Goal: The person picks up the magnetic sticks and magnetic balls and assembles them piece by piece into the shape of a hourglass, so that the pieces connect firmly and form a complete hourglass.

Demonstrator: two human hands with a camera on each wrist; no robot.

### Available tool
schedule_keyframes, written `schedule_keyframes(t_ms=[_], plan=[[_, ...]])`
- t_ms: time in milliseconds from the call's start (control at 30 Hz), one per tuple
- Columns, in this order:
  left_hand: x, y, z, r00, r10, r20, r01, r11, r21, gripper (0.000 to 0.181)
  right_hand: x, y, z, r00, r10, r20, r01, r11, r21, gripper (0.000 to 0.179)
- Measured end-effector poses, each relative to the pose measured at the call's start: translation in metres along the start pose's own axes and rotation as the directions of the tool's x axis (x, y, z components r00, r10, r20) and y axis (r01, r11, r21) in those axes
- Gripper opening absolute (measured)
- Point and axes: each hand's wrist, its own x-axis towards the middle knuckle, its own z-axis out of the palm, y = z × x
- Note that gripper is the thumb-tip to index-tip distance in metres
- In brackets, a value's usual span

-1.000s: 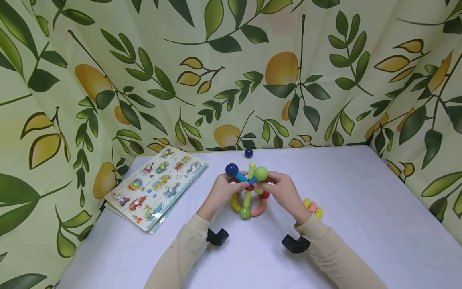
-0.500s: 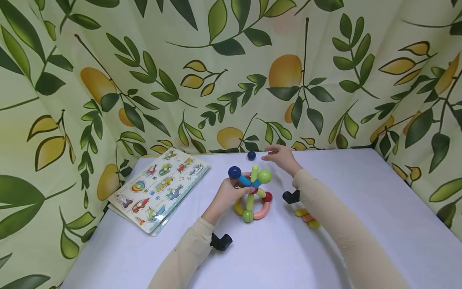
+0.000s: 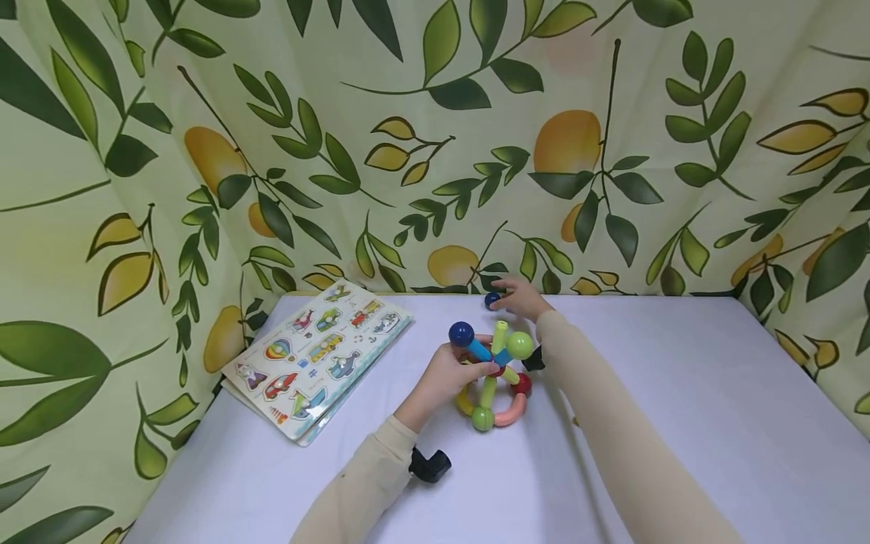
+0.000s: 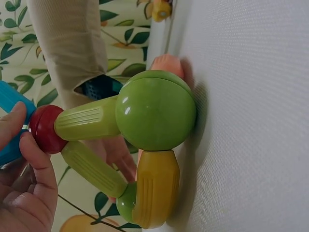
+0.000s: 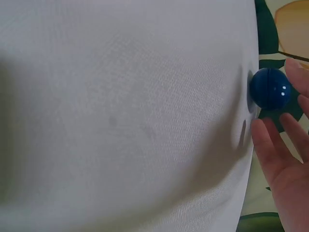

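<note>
A toy structure of magnetic sticks and balls (image 3: 488, 391) stands on the white table, with a ring of curved pieces at its base. My left hand (image 3: 445, 378) pinches it at the upper joint, where the left wrist view shows thumb and finger at the red ball (image 4: 46, 129) and blue sticks. A dark blue ball (image 3: 461, 334) and a light green ball (image 3: 519, 345) top it. At the table's back edge, my right hand (image 3: 523, 299) reaches to a loose blue ball (image 5: 269, 89). Its thumb is beside the ball, the other fingers spread and apart from it.
Picture boards (image 3: 319, 355) with vehicle pictures lie stacked at the left. A leaf-patterned curtain (image 3: 408, 151) rises behind the table (image 3: 680, 423). A black camera mount (image 3: 431, 465) sits at the left wrist. The right sleeve (image 3: 612, 423) mostly covers some small pieces.
My right hand has left the structure and moved back to the loose blue ball. The left hand keeps its hold on the structure. The whole head view has shifted, moving things rightward.
</note>
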Motion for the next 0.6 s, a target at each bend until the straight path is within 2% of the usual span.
schedule_keyframes(t_ms=[100,200,300,400,467,533,600], plan=[[-0.001,0.0,-0.001,1.0,0.007,0.004,-0.007,1.0,-0.002,0.042,0.011,0.004,0.001,1.0,-0.014,0.026,0.015,0.998,-0.067,0.063],[-0.001,0.001,0.001,1.0,0.017,0.016,-0.017,1.0,-0.004,0.042,0.014,0.009,-0.001,0.998,-0.04,0.039,0.045,0.99,-0.135,0.059],[-0.001,0.001,0.001,1.0,0.025,0.018,-0.025,1.0,-0.004,0.041,0.012,0.008,-0.002,0.997,-0.077,0.025,0.08,0.978,-0.191,0.05],[-0.001,0.001,0.001,1.0,0.016,0.012,-0.016,1.0,-0.003,0.041,0.003,0.004,-0.002,0.997,-0.081,-0.006,0.078,0.976,-0.204,0.043],[-0.001,0.001,0.0,1.0,0.009,0.01,-0.009,1.0,0.002,0.041,-0.006,0.001,-0.004,0.997,-0.08,-0.019,0.076,0.985,-0.156,0.043],[-0.001,0.001,0.0,1.0,-0.002,0.009,0.002,1.0,0.004,0.042,-0.019,-0.002,-0.007,0.996,-0.083,-0.025,0.081,0.996,-0.047,0.045],[-0.001,0.001,-0.002,1.0,-0.004,0.013,0.004,1.0,0.007,0.043,-0.035,-0.006,-0.012,0.995,-0.1,-0.032,0.102,0.992,0.073,0.046]])
